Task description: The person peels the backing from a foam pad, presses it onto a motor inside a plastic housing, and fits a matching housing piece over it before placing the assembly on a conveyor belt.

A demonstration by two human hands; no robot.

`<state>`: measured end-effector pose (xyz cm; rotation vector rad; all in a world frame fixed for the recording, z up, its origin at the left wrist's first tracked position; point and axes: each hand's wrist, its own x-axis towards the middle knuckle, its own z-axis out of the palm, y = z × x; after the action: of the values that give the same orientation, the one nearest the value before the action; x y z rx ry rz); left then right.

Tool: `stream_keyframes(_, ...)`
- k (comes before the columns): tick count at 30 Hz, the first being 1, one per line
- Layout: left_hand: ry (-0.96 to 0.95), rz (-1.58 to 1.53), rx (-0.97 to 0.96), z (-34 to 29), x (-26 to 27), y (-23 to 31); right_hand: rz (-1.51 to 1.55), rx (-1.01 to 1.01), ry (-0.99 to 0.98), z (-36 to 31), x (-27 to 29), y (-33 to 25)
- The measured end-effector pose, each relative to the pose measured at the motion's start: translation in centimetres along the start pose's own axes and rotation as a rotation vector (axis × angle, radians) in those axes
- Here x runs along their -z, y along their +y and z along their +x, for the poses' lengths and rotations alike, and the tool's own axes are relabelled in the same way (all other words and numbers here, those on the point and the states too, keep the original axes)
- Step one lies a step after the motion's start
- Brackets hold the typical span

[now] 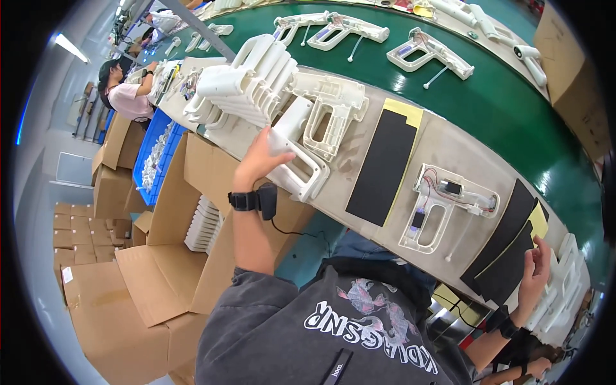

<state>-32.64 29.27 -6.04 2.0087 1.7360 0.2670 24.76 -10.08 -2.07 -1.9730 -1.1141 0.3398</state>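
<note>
My left hand (262, 159) grips the near-left end of a white plastic housing half (300, 168) with a loop handle; the thumb lies over its edge and the other fingers are partly hidden. Just beyond it, another housing half (333, 115) shows its ribbed inside. My right hand (536, 273) is at the right, thumb and fingers apart, beside black sheets (504, 256) with a yellow backing (538, 221). I see nothing held in it. Between my hands, an opened housing (427, 215) holds red wires, small dark parts and a thin white rod.
Stacked white housings (247, 80) stand at the left. A black sheet on yellow backing (383, 163) lies mid-table. Beyond runs a green conveyor (359, 64) carrying wired housings (430, 54). Open cartons (151, 276) and a blue bin (154, 160) stand left, near another person (128, 96).
</note>
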Motion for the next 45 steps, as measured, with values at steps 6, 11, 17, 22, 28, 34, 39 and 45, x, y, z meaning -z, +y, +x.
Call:
stream_keyframes(6,0.056,-0.132,0.026,-2.5,1.1,0.0,0.064,-0.034,-0.035,-0.2,-0.6,0.3)
stream_keyframes(11,0.259,-0.083,0.084,-5.1,3.8,1.0,0.079,-0.048,-0.005,-0.4,-0.1,-1.2)
stream_keyframes(17,0.103,-0.28,-0.229,-12.2,7.6,13.4,0.165,0.02,-0.055,0.0,-0.6,-6.3)
stream_keyframes(22,-0.337,-0.234,-0.736,-8.6,-2.8,24.0,-0.056,0.458,-0.195,3.9,-5.1,-10.5)
stream_keyframes(28,-0.373,-0.129,-0.841,-6.7,-9.5,28.9,-0.248,0.428,-0.328,6.7,-6.9,-6.6)
stream_keyframes(34,-0.377,-0.05,-0.816,-6.8,-10.9,29.7,-0.157,0.37,-0.356,7.3,-7.5,-4.7)
stream_keyframes(39,-0.356,0.006,-0.816,-6.8,-12.3,29.7,-0.161,0.352,-0.354,7.3,-8.3,-3.0)
stream_keyframes(45,-0.378,0.011,-0.803,-6.6,-13.0,29.8,-0.113,0.336,-0.333,7.2,-9.0,-1.7)
